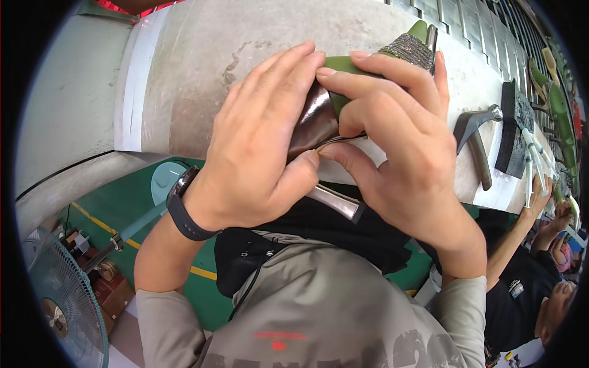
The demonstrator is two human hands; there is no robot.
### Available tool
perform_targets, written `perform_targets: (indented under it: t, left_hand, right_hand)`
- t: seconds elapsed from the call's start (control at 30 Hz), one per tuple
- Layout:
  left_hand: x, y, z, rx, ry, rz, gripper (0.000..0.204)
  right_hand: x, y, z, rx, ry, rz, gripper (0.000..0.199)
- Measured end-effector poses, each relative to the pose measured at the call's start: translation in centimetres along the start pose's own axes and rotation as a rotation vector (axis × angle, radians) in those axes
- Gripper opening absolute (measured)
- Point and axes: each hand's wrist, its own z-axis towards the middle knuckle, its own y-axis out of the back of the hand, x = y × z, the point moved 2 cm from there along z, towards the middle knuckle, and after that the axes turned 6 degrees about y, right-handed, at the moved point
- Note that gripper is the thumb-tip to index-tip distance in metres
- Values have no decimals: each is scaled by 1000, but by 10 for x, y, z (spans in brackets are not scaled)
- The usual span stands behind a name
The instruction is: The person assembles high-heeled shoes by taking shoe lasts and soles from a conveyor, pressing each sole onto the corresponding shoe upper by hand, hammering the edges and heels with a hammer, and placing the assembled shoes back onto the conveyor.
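The green shoe last (343,64), with a dark brown glossy leather piece (314,122) wrapped over it, sits just above the near edge of the grey workbench (202,55), pinched between both hands. The left hand (257,147) is closed over the leather, fingers pressing its top and thumb underneath. The right hand (399,135) is closed on the last, fingertips on the green part, thumb meeting the left thumb at the leather's lower edge. A silvery metal tool (334,201) pokes out under the hands, against a black apron. A sparkly grey band (408,50) wraps the last's far end.

To the right on the bench lie a hammer (475,132), a black block (514,126) and white syringe-like tubes (532,161). Another person's arm (518,230) reaches there. A fan (64,300) stands lower left on the green floor (123,208).
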Motion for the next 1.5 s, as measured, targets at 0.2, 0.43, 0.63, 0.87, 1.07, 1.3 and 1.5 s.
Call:
perform_targets:
  t: [0.2, 0.43, 0.63, 0.87, 1.07, 1.3, 1.5]
  left_hand:
    - [3, -4, -5, -76, -13, 22, 85]
    - [-2, -3, -2, -66, -61, 70, 85]
    - [-3, -5, 0, -41, -103, 81, 85]
    - [-11, -8, 2, -54, -85, 140, 85]
    - [-8, -1, 5, -53, -80, 73, 83]
    - [12, 4, 45, 169, 5, -171, 84]
    - [-5, -3, 53, 83, 96, -308, 63]
  right_hand:
    - [5, 12, 27, 135, -24, -73, 52]
    - [-51, -9, -7, -103, 327, -399, 73]
    - [-30, 3, -3, -83, 231, -246, 70]
    - [-21, 18, 28, 269, 74, -253, 69]
    - [-26, 36, 16, 230, 59, -177, 72]
    - [-36, 41, 8, 170, 46, -111, 83]
    - [-24, 40, 20, 203, -114, -182, 71]
